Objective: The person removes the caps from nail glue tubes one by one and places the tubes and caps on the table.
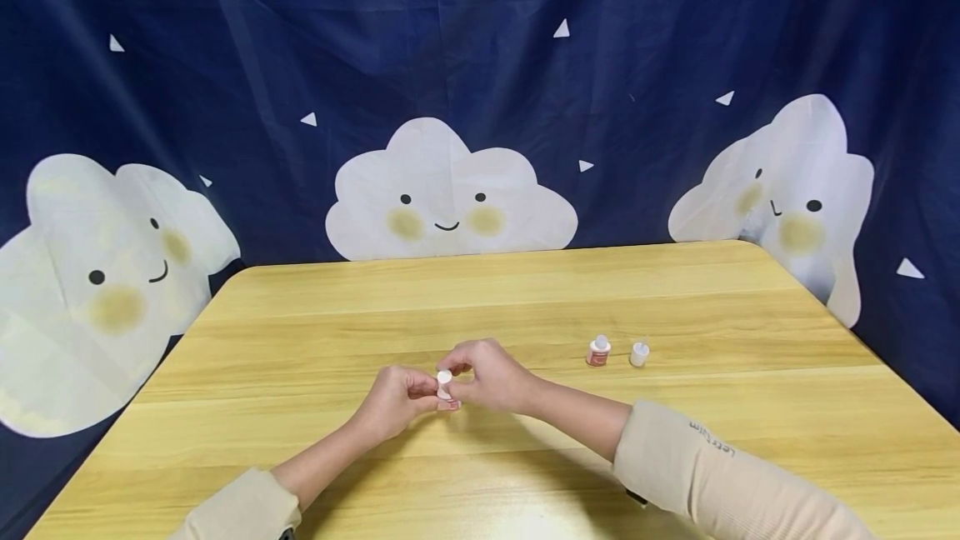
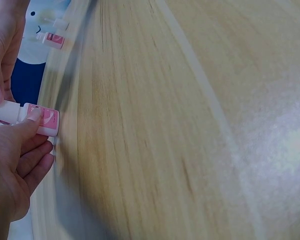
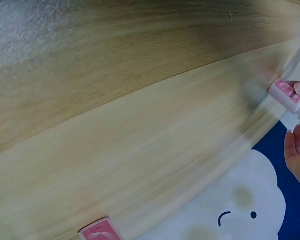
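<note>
My left hand [image 1: 396,398] holds a small white bottle with a pink label [image 2: 49,120] by its sides, thumb across the label. At the bottle's top is a white cap [image 1: 445,377], which my right hand [image 1: 491,377] pinches between thumb and fingers. In the left wrist view a short piece of neck shows between cap and bottle body; whether the cap is screwed down I cannot tell. The bottle's base is at or just above the table; contact is unclear.
To the right stands a second pink-labelled bottle [image 1: 597,354], uncapped, with a pale top. Beside it lies a white cap [image 1: 640,354]. The wooden table [image 1: 337,307] ends at the back against a dark blue curtain [image 1: 495,40] with white cloud faces.
</note>
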A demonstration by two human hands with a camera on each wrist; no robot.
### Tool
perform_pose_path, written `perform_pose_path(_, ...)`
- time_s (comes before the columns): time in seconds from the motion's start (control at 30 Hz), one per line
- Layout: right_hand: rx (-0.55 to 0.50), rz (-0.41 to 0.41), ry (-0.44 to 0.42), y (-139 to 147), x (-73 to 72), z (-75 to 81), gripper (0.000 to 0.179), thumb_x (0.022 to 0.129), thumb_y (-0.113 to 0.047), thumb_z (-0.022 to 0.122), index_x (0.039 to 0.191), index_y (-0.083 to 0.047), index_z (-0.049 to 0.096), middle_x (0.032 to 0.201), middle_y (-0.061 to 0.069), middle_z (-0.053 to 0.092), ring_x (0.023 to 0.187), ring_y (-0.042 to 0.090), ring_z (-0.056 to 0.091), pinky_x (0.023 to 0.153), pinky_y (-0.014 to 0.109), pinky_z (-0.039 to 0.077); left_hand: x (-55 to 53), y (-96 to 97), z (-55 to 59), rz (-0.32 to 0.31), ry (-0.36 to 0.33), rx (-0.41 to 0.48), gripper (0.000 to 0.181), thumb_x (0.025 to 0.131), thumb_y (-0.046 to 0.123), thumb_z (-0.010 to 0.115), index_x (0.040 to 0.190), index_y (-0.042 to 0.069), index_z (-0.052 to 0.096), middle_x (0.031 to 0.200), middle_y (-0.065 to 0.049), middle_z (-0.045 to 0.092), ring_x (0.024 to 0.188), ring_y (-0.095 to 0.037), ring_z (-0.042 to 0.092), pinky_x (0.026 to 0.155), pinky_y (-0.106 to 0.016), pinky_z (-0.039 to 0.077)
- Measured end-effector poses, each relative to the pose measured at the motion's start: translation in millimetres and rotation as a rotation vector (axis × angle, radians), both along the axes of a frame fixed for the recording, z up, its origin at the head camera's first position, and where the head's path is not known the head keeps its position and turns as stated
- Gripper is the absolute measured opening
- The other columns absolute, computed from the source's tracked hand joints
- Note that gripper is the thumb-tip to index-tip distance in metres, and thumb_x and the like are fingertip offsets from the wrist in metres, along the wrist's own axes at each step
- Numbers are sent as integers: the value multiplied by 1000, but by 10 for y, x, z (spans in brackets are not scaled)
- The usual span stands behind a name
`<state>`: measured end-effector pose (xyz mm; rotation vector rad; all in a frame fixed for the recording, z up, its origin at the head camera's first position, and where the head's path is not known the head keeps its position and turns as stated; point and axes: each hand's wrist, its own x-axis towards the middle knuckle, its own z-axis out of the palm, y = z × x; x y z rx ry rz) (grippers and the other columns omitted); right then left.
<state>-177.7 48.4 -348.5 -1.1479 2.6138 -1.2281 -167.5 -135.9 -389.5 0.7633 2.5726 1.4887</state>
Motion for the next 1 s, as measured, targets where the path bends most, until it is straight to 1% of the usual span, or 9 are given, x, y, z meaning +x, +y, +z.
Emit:
perform_pose_path(0.07,-11,-10,-18,-2,5,-5,13,79,-3,67,91,-1,71,88,8,71,78,9,61,77,27,54,4,1,6,-7,-4,8,13,77,9,73,83,-2,73,82,-15,72,73,-15,71,63,-15,55)
perform_pose_path(0.2,-50,-43,-23,-27,25,-28,9,78,-2,69,87,-1,70,87,9,71,79,13,62,77,31,55,-2,8,3,-6,-24,9,10,77,6,72,84,-2,72,82,-15,72,73,-14,71,65,-16,55)
perform_pose_path(0.3,-83,-82,-22,-57,39,-56,7,77,-2,71,83,0,70,83,9,70,77,14,62,75,28,56,-3,9,-7,-9,-25,5,9,78,4,71,84,-3,72,82,-15,72,73,-13,71,65,-17,56)
perform_pose_path(0.43,-99,-129,-24,-80,48,-77,6,75,-2,74,78,0,69,77,8,69,70,9,58,66,17,52,6,11,-7,-14,-25,8,10,79,4,70,85,-4,72,82,-16,72,74,-14,71,65,-17,56)
perform_pose_path(0.53,-97,-147,-32,-86,48,-75,5,75,-2,74,76,0,69,75,7,68,67,6,56,62,13,48,4,13,-5,-6,-23,-3,11,79,7,71,84,-2,72,81,-14,72,73,-13,71,65,-17,56)
perform_pose_path(0.63,-93,-142,-42,-79,45,-66,5,75,-2,73,76,0,70,75,8,68,67,6,57,60,11,47,-1,14,-1,3,-24,-14,11,77,9,72,85,0,73,81,-12,73,72,-13,71,64,-17,56)
perform_pose_path(0.73,-82,-133,-50,-70,45,-52,4,76,-2,73,78,0,70,78,9,69,69,7,60,61,12,49,-1,13,6,-3,-29,-6,11,78,9,72,85,0,73,81,-13,73,72,-16,71,64,-17,56)
perform_pose_path(0.87,-65,-111,-60,-61,41,-39,4,78,-3,71,80,1,70,82,8,71,75,10,62,68,17,53,-2,13,11,-10,-33,-1,11,78,7,71,86,-1,72,83,-14,72,73,-17,71,65,-17,56)
perform_pose_path(1.0,-51,-72,-47,-52,35,-31,3,80,-2,68,81,0,71,86,9,71,80,13,63,76,23,55,-2,9,11,-6,-29,-9,11,78,7,71,85,-1,73,83,-14,72,73,-15,71,64,-16,56)
